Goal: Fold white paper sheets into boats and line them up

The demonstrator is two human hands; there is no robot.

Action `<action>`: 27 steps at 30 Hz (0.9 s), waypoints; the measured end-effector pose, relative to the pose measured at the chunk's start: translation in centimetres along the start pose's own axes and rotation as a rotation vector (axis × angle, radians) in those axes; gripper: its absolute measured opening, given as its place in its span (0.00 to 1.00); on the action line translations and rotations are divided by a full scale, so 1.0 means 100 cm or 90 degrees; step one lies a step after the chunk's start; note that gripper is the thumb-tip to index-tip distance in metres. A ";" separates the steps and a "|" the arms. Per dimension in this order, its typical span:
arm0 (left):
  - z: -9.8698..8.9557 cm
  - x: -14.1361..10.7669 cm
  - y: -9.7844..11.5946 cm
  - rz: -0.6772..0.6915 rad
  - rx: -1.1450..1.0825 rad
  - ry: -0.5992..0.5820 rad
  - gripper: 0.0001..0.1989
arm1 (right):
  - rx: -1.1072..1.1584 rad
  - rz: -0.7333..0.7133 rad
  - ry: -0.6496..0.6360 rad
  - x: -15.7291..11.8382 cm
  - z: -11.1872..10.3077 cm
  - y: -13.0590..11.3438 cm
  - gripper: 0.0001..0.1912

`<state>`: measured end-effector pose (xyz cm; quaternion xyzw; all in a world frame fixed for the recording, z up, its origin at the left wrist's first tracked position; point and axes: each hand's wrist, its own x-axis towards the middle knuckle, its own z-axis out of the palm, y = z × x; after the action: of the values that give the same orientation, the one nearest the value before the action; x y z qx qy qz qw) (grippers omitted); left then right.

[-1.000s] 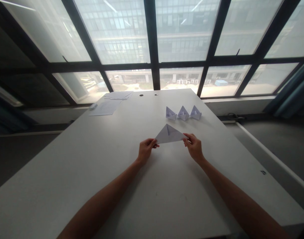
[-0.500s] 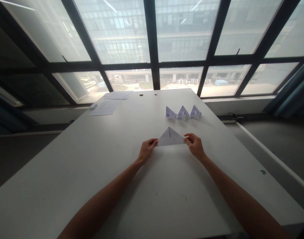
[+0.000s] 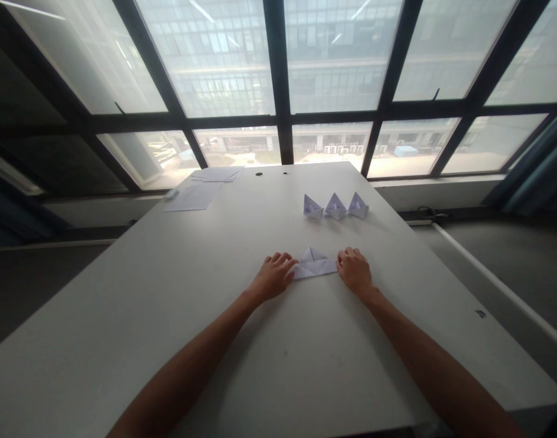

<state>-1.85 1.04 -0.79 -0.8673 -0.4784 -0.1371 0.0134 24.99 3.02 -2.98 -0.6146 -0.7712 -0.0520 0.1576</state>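
Tall, dark-framed windows point(image 3: 278, 61) fill the wall ahead, and daylight falls across the white tabletop point(image 3: 178, 286) in front of me. My left grip point(image 3: 273, 277) and my right grip point(image 3: 355, 271) are both open, with neither clenched on anything. Each hand lies low with its fingers spread, pressing on one end of the folded paper triangle point(image 3: 314, 266). That is what has just changed: a moment ago I was pinching the paper above the surface, and now it lies flat on the tabletop between my hands, its peak pointing away from me. It also looks shorter, with a folded band along the edge nearest me. Beyond the folded paper, well clear of my hands, three small paper boats point(image 3: 335, 207) stand in a row. Farther beyond it and to the left lie a loose sheet of paper point(image 3: 193, 198) and a small stack of sheets point(image 3: 217, 174).
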 end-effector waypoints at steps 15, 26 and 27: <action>0.035 0.002 0.004 0.056 -0.043 -0.129 0.30 | 0.165 -0.205 -0.101 -0.022 0.015 -0.047 0.31; 0.035 0.002 0.005 0.058 -0.042 -0.119 0.40 | 0.133 -0.037 -0.133 -0.022 0.024 -0.015 0.32; 0.034 0.002 0.005 0.055 -0.043 -0.117 0.43 | 0.142 -0.029 -0.129 -0.021 0.024 -0.015 0.30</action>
<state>-0.58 1.46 -3.94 -0.8960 -0.4348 -0.0725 -0.0540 23.48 1.35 -5.67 -0.5775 -0.7980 0.0928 0.1453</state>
